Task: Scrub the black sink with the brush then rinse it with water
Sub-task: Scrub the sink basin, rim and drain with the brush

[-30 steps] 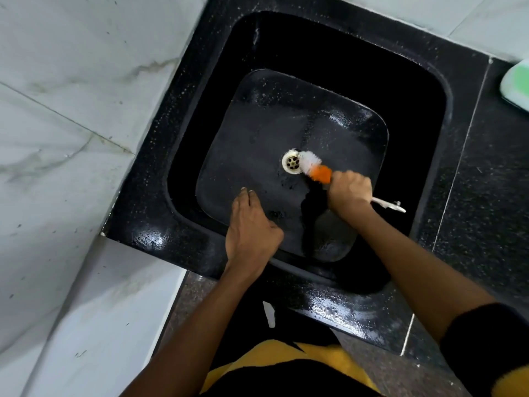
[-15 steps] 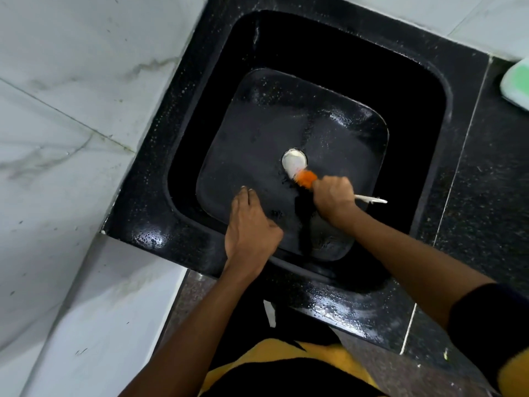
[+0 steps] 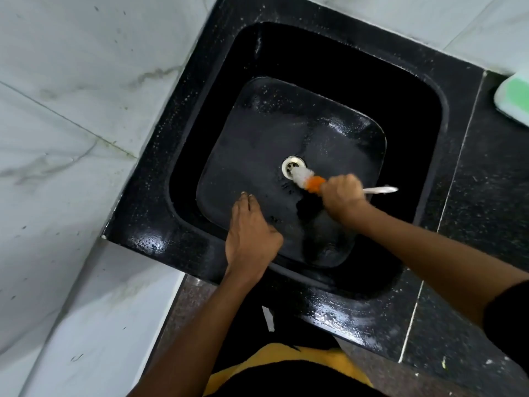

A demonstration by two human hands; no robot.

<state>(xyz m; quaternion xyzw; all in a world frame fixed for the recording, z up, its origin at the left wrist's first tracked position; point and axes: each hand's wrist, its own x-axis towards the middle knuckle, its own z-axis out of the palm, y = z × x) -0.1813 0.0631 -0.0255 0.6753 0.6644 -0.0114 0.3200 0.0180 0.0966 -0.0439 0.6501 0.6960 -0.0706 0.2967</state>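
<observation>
The black sink [image 3: 266, 133] is a deep square basin, wet and speckled with droplets, with a white drain [image 3: 291, 165] at the middle of its floor. My right hand [image 3: 342, 196] grips the brush [image 3: 307, 180]; its white bristles and orange neck lie at the drain's right edge, and the white handle end sticks out to the right of my fist. My left hand [image 3: 249, 233] rests on the near wall of the basin with fingers stretched forward, holding nothing.
A black granite counter [image 3: 486, 196] surrounds the sink on the right and front. White marble walls [image 3: 71, 110] stand to the left and behind. A green and white object [image 3: 513, 96] lies on the counter at the far right edge. No tap or running water is visible.
The brush head slid left over the drain half a second ago and has now pulled back to the drain's right edge. My left hand stayed in place.
</observation>
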